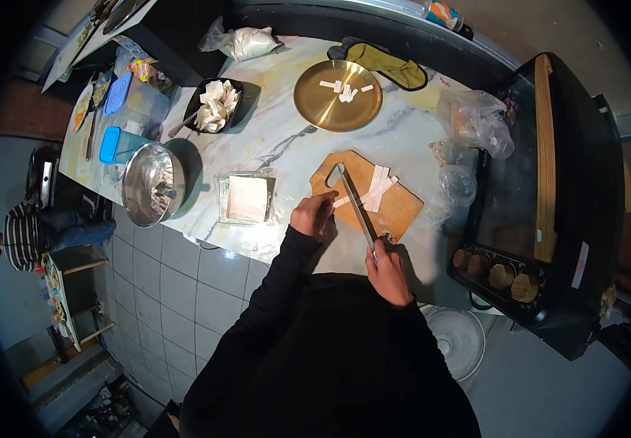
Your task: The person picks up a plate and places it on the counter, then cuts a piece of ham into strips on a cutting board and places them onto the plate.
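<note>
My right hand [388, 276] is closed around the handle of a long knife [358, 206], whose blade slants across a wooden cutting board [403, 213]. Under and beside the blade lie several flat white strips [379, 187], some crossing each other. At the board's left edge, the fingers of my left hand [314, 217] are closed on the end of one strip. To the left sits a stack of square white sheets [248, 197] on clear plastic wrapping. Small cut white pieces [346, 92] rest on a round gold plate [308, 102] beyond the board.
A metal bowl [131, 191], blue-lidded containers [118, 93] and a black bowl of crumpled white pieces [218, 106] stand left. An oven [509, 197] and plastic bags [476, 124] are right. A green cloth [388, 66] lies behind. A person [27, 235] is far left.
</note>
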Tool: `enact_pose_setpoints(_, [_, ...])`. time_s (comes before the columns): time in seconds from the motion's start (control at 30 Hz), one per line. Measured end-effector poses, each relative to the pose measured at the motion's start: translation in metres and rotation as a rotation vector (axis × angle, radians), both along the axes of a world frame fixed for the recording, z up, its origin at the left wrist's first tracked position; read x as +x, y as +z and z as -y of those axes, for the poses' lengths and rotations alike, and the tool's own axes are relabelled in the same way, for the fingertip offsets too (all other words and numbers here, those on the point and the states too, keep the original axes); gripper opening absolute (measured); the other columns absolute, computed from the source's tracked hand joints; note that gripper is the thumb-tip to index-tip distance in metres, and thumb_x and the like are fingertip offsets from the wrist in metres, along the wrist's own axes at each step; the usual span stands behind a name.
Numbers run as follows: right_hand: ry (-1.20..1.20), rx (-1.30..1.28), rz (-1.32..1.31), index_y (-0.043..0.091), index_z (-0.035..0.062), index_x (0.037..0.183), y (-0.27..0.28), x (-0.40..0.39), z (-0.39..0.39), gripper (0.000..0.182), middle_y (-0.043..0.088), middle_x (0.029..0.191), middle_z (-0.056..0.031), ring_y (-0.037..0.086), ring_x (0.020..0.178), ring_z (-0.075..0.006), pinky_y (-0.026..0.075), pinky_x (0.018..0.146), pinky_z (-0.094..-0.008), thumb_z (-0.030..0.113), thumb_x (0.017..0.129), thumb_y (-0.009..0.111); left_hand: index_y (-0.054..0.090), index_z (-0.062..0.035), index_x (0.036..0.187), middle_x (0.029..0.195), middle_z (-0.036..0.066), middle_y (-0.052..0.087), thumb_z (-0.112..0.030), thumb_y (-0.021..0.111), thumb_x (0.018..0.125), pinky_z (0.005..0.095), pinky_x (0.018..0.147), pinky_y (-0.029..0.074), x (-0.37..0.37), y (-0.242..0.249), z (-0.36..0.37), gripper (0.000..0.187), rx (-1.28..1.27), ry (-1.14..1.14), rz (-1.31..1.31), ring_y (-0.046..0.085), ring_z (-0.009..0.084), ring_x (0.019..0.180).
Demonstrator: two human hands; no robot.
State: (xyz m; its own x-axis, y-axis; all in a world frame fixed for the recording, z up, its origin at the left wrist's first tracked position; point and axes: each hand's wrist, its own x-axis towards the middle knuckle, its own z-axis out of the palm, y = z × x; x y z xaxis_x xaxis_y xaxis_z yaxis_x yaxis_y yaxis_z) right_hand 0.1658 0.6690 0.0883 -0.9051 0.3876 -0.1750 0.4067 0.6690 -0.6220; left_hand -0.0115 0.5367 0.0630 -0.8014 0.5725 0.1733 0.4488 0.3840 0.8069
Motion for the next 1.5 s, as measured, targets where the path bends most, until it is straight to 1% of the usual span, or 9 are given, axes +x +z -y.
enact_pose_setpoints(0.23, [0.050, 0.007, -0.013, 0.051, 0.0024, 0.093, 0.001, -0.004, 0.000, 0.016, 0.058, 0.064, -0.0241, 0.058, 0.064, -0.0463, 0.043, 0.060, -0.0560, 0.018, 0.094, 0.056, 0.066, -0.0070, 0.111, 0.090, 0.013, 0.069, 0.000, 0.066, 0.082, 0.0382, 0.074, 0.052, 0.003, 0.000, 0.015, 0.030, 0.029, 0.034, -0.033, 0.065, 0.0323, 0.084])
enact_pose_setpoints(0.37, [0.060, -0.064, -0.028, 0.053, 0.0035, 0.100, -0.001, -0.005, 0.001, 0.017, 0.056, 0.062, -0.0256, 0.058, 0.062, -0.0473, 0.045, 0.060, -0.0560, 0.020, 0.095, 0.054, 0.066, -0.0061, 0.113, 0.089, 0.013, 0.069, 0.000, 0.065, 0.082, 0.0375, 0.074, 0.052, 0.004, 0.003, 0.017, 0.032, 0.008, 0.032, -0.079, 0.066, 0.0321, 0.084])
enact_pose_setpoints(0.63, [0.054, 0.002, -0.032, 0.052, 0.0040, 0.099, 0.004, -0.005, 0.002, 0.017, 0.057, 0.061, -0.0259, 0.058, 0.062, -0.0474, 0.045, 0.059, -0.0565, 0.020, 0.094, 0.055, 0.063, -0.0001, 0.115, 0.088, 0.008, 0.067, 0.006, 0.063, 0.084, 0.0261, 0.082, 0.053, 0.008, -0.004, 0.021, 0.032, 0.156, 0.103, 0.350, 0.068, 0.0149, 0.089])
enact_pose_setpoints(0.73, [0.053, -0.062, -0.057, 0.052, 0.0040, 0.098, 0.002, -0.006, 0.002, 0.017, 0.057, 0.061, -0.0260, 0.058, 0.062, -0.0471, 0.045, 0.059, -0.0560, 0.020, 0.094, 0.055, 0.060, 0.0021, 0.119, 0.093, 0.007, 0.066, 0.008, 0.064, 0.085, 0.0247, 0.082, 0.052, 0.009, -0.021, 0.026, 0.035, 0.366, 0.138, 0.511, 0.066, 0.0128, 0.087])
enact_pose_setpoints(0.83, [0.070, -0.016, -0.065, 0.053, 0.0038, 0.097, -0.003, -0.004, 0.002, 0.017, 0.056, 0.060, -0.0257, 0.058, 0.060, -0.0465, 0.045, 0.058, -0.0558, 0.020, 0.094, 0.055, 0.057, 0.0038, 0.120, 0.094, 0.007, 0.066, 0.009, 0.066, 0.083, 0.0236, 0.082, 0.052, 0.007, -0.027, 0.031, 0.038, 0.386, 0.157, 0.603, 0.065, 0.0117, 0.086])
enact_pose_setpoints(1.17, [0.088, 0.005, -0.047, 0.051, 0.0022, 0.091, 0.011, -0.008, 0.003, 0.016, 0.058, 0.061, -0.0236, 0.058, 0.061, -0.0450, 0.044, 0.055, -0.0535, 0.017, 0.094, 0.056, 0.057, 0.0042, 0.115, 0.093, 0.009, 0.069, 0.007, 0.069, 0.083, 0.0250, 0.081, 0.054, 0.007, -0.024, 0.034, 0.034, 0.400, 0.214, 0.672, 0.068, 0.0140, 0.086])
enact_pose_setpoints(1.37, [0.061, -0.103, -0.205, 0.053, 0.0034, 0.097, 0.007, -0.006, 0.005, 0.015, 0.058, 0.059, -0.0213, 0.060, 0.057, -0.0414, 0.047, 0.053, -0.0501, 0.018, 0.094, 0.056, 0.056, 0.0045, 0.114, 0.093, 0.010, 0.069, 0.005, 0.069, 0.084, 0.0259, 0.081, 0.055, 0.008, -0.021, 0.033, 0.033, 0.423, 0.239, 0.654, 0.069, 0.0146, 0.086])
enact_pose_setpoints(1.43, [0.123, 0.152, 0.019, 0.053, 0.0031, 0.098, 0.003, -0.007, 0.006, 0.019, 0.059, 0.060, -0.0212, 0.061, 0.059, -0.0420, 0.048, 0.056, -0.0510, 0.021, 0.095, 0.055, 0.056, 0.0044, 0.114, 0.093, 0.010, 0.069, 0.005, 0.070, 0.084, 0.0262, 0.081, 0.055, 0.007, -0.025, 0.035, 0.033, 0.414, 0.247, 0.622, 0.068, 0.0148, 0.085])
enact_pose_setpoints(1.5, [0.132, 0.163, 0.039, 0.053, 0.0030, 0.098, 0.006, -0.008, 0.001, 0.020, 0.059, 0.061, -0.0213, 0.061, 0.060, -0.0427, 0.048, 0.057, -0.0519, 0.023, 0.095, 0.054, 0.056, 0.0045, 0.114, 0.093, 0.010, 0.069, 0.004, 0.070, 0.084, 0.0262, 0.081, 0.055, 0.007, -0.025, 0.035, 0.034, 0.430, 0.271, 0.651, 0.068, 0.0148, 0.085])
